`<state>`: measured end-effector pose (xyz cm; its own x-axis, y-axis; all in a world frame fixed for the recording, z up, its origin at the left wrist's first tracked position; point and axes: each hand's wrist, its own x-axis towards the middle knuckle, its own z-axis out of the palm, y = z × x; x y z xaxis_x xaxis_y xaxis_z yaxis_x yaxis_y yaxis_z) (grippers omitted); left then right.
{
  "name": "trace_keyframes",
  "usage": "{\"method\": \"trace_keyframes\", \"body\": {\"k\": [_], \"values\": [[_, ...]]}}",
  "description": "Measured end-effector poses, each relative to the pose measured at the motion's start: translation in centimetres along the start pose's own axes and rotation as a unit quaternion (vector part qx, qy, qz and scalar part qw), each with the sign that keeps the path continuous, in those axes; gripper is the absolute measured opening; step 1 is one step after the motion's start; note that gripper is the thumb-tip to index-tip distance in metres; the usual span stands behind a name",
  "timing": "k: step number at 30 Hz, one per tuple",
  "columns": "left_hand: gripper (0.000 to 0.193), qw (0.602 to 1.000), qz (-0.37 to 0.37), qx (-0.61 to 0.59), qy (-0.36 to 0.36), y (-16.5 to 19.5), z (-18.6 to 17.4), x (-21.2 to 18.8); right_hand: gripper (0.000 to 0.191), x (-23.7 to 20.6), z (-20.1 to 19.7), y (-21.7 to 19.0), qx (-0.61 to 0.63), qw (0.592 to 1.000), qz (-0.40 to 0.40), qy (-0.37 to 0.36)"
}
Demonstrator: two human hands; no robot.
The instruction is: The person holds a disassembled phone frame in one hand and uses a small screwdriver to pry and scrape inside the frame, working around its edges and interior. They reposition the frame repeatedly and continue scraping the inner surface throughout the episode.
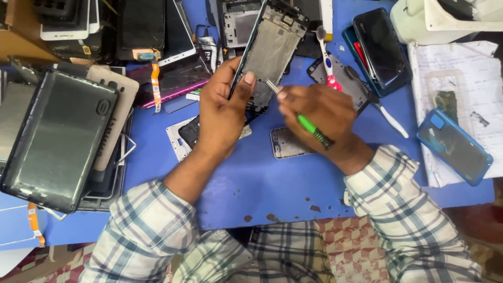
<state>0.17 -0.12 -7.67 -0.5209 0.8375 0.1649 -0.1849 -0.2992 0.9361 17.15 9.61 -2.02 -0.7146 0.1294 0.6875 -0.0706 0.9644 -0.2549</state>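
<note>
The opened phone frame [272,50] shows dull, scuffed grey metal inside a dark plastic rim. The screwdriver [309,126] has a glossy green plastic handle and a bright steel shaft. The worktop [262,183] is matt blue, chipped at 6 o'clock. At 9 o'clock, the tablet back [55,139] is brushed, semi-gloss grey.

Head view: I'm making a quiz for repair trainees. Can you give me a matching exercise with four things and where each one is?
Things:
1. opened phone
2. green-handled tool
3. blue phone case
4. grey tablet back

Places:
A. far left of the table
B. in the right hand
C. on papers at the right
D. in the left hand

Pairs: 1-D, 2-B, 3-C, 4-A
</note>
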Motion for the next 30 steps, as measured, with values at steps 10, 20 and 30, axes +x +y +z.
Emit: {"method": "trace_keyframes", "body": {"k": [10,20,30], "values": [[0.031,1.0,0.012,-0.007,-0.016,0.1,-0.2,-0.1,0.028,-0.8,0.8,0.9,0.002,1.0,-0.005,0.002],[0.033,0.999,-0.01,0.001,-0.032,0.1,-0.3,-0.4,0.028,-0.2,0.1,0.0,-0.04,0.999,-0.031,-0.003],[0.032,0.996,0.061,-0.001,-0.061,0.3,-0.4,-0.7,0.022,-0.5,0.1,0.2,-0.025,0.999,-0.039,-0.005]]}}
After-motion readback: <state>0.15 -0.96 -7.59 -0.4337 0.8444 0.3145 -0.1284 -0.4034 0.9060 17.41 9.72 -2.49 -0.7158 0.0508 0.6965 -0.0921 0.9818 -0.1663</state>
